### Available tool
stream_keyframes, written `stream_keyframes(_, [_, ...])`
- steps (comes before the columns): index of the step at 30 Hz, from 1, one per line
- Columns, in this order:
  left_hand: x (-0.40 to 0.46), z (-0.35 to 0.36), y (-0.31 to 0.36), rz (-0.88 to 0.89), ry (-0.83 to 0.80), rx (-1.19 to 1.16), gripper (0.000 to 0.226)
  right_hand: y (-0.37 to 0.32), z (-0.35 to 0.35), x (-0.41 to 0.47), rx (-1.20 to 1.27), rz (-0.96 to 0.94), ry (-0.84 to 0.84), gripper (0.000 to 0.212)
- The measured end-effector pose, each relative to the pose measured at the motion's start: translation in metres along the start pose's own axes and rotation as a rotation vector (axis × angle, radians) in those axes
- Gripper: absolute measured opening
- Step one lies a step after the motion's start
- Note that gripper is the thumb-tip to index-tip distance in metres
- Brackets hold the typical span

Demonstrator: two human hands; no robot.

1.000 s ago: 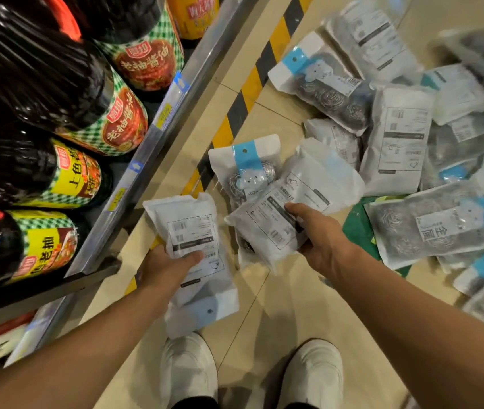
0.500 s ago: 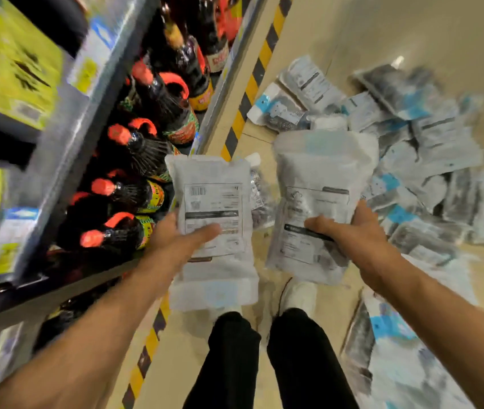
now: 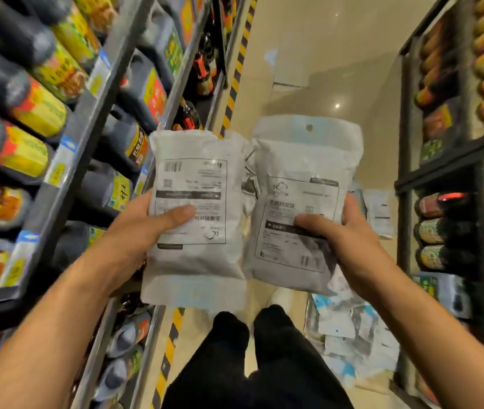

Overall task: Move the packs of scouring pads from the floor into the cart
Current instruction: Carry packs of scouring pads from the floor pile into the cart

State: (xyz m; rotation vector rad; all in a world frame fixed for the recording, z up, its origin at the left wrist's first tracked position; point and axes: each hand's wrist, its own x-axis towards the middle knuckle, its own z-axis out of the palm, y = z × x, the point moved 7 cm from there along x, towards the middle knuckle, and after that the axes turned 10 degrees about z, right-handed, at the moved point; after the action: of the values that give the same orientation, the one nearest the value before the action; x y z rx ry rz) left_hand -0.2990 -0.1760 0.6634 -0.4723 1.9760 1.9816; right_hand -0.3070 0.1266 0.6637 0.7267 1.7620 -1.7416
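My left hand [image 3: 143,228] grips a white pack of scouring pads [image 3: 196,178] with its printed back label facing me, thumb across the front. Beside it, my right hand [image 3: 344,234] grips a second white pack [image 3: 305,160], thumb over its label. Both packs are held upright at chest height, side by side and nearly touching. More packs [image 3: 350,326] lie in a heap on the floor at the lower right, and another pack [image 3: 379,214] shows behind my right hand. No cart is in view.
A shelf rack [image 3: 93,137] of dark sauce bottles with yellow and red labels runs along my left. Another rack [image 3: 456,160] with bottles stands on the right. A yellow-black hazard stripe [image 3: 236,75] edges the beige tiled aisle floor [image 3: 323,69]. My dark-trousered legs [image 3: 258,358] are below.
I have risen from a crouch over the floor pile. Both hands lifted their packs up with me, and the view now looks along the aisle instead of down at the heap.
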Motion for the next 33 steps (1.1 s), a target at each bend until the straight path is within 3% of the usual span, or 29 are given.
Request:
stream_keyframes(7, [-0.025,0.064,0.108,0.150,-0.093,0.029,0.050,-0.049,-0.054,-0.073,0.200,-0.108,-0.038,0.054])
stream_keyframes(12, [-0.013,0.123,0.138,0.197,-0.236,0.047,0.050,-0.059,-0.096,-0.087,0.269,-0.167,0.043,0.061])
stream_keyframes(15, [0.003,0.152,0.145,0.211,-0.327,0.077,0.049,-0.060,-0.118,-0.091,0.295,-0.189,0.122,0.053])
stream_keyframes(24, [0.052,0.242,0.146,0.103,-0.683,0.181,0.055,-0.019,-0.163,-0.133,0.525,-0.120,0.568,0.043])
stream_keyframes(31, [0.024,0.338,0.148,0.001,-1.060,0.252,0.064,0.037,-0.155,-0.204,0.836,-0.095,0.877,0.045])
stream_keyframes(33, [0.008,0.364,0.140,-0.009,-1.124,0.287,0.057,0.058,-0.154,-0.228,0.907,-0.101,0.961,0.045])
